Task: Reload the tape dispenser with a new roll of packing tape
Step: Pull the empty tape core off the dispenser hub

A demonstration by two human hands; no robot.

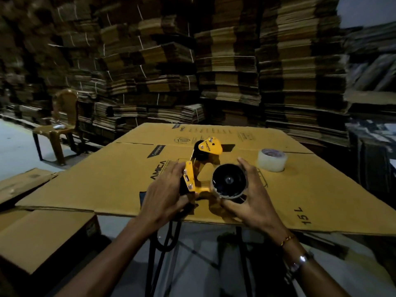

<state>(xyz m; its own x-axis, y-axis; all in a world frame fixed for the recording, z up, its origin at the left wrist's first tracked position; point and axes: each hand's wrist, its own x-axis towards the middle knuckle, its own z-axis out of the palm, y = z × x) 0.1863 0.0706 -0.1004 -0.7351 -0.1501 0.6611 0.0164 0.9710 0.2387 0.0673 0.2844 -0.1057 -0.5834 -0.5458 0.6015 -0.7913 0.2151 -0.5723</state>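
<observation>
low over the flattened cardboard sheet (214, 179), the left hand (165, 189) grips the yellow tape dispenser (199, 168) by its handle, the right hand (250, 202) cups its black spool, and a clear tape roll (272, 160) stands farther right.

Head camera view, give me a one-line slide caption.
Both hands hold a yellow tape dispenser over flattened cardboard; a clear tape roll waits nearby.

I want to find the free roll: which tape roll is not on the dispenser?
The clear tape roll lying flat on the cardboard sheet, right of the yellow dispenser. Nobody touches it.
</observation>
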